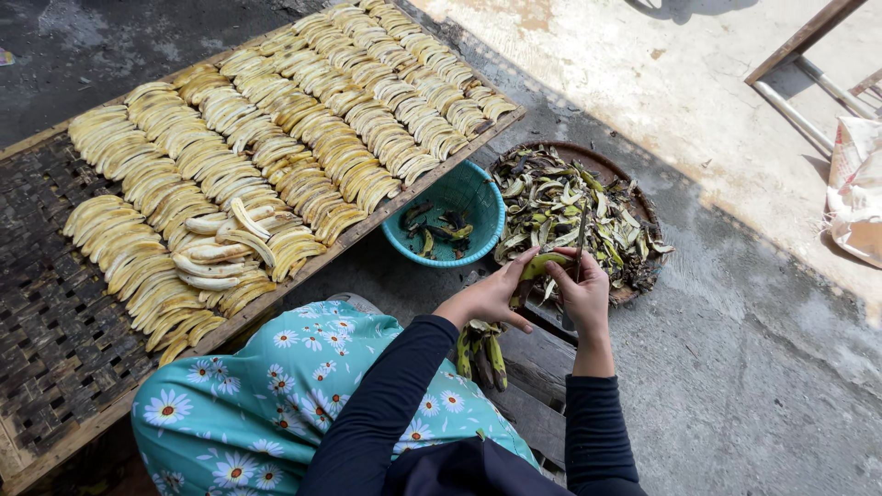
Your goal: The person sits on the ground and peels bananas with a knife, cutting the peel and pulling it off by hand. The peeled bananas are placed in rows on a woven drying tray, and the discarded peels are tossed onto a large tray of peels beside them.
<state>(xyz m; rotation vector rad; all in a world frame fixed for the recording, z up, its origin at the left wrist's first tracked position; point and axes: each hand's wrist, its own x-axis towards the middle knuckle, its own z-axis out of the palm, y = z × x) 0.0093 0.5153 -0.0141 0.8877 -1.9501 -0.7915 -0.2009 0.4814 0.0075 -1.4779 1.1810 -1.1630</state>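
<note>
Peeling step: left hand (pixel 490 296) grips green banana (pixel 540 267), right hand (pixel 582 292) closed on knife (pixel 581 241); next, likely, stripping peel toward far tray (pixel 621 174).

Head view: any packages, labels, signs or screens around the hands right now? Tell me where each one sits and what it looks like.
Sack: far right edge on the pale ground, crumpled white bag with reddish-orange patches; the only package-like thing.
Labels, signs, screens: none in view.
Near the hands: the left hand and right hand hold a green banana; it has no wrapping or sticker.
</note>
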